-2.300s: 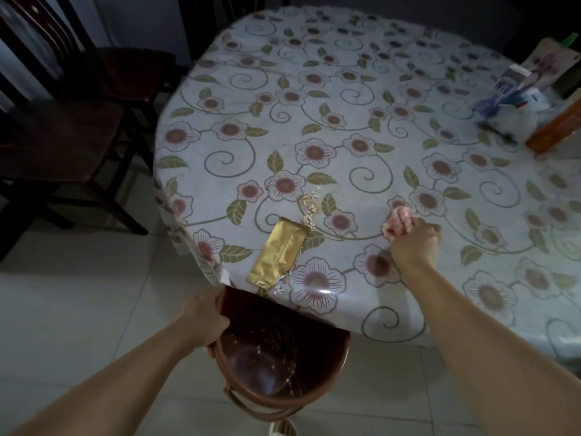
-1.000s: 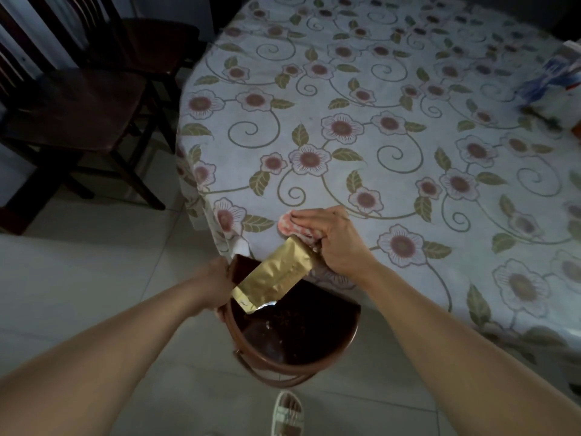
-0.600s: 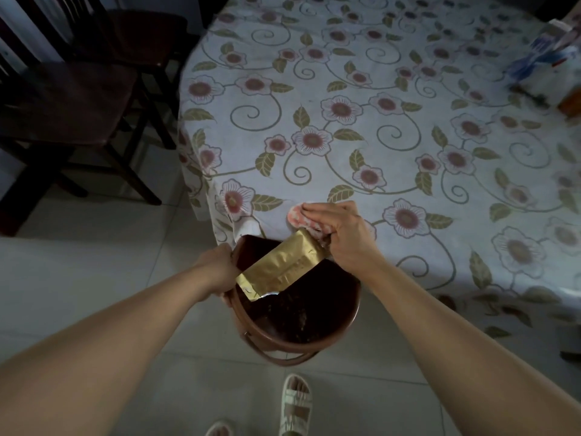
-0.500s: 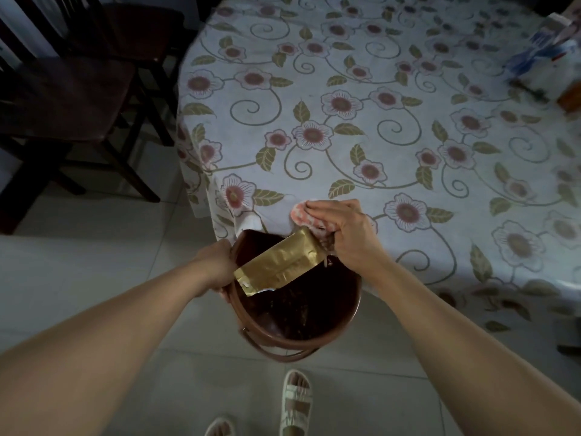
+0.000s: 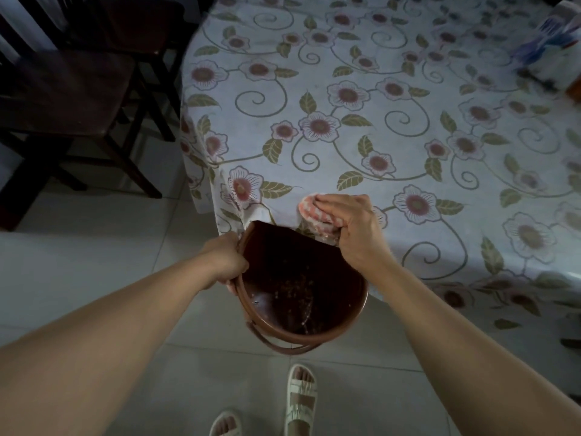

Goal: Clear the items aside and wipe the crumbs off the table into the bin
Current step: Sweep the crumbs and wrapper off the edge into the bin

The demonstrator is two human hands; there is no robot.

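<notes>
A brown round bin (image 5: 352, 322) is held up against the near edge of the table (image 5: 361, 99), which wears a floral cloth. My left hand (image 5: 224, 262) grips the bin's left rim. My right hand (image 5: 355, 225) holds a pink cloth (image 5: 309, 212) pressed on the table edge, right above the bin's mouth. Crumbs lie scattered inside the bin. The gold wrapper is out of sight.
Dark wooden chairs (image 5: 66, 99) stand to the left of the table. Packets and a white-blue bag (image 5: 553, 48) sit at the table's far right. My sandalled feet (image 5: 298, 401) stand on the tiled floor below the bin.
The gold wrapper, half a second ago tipping over the table edge at my right hand, has gone from view. My right hand with the cloth stays at the edge. The left still grips the bin.
</notes>
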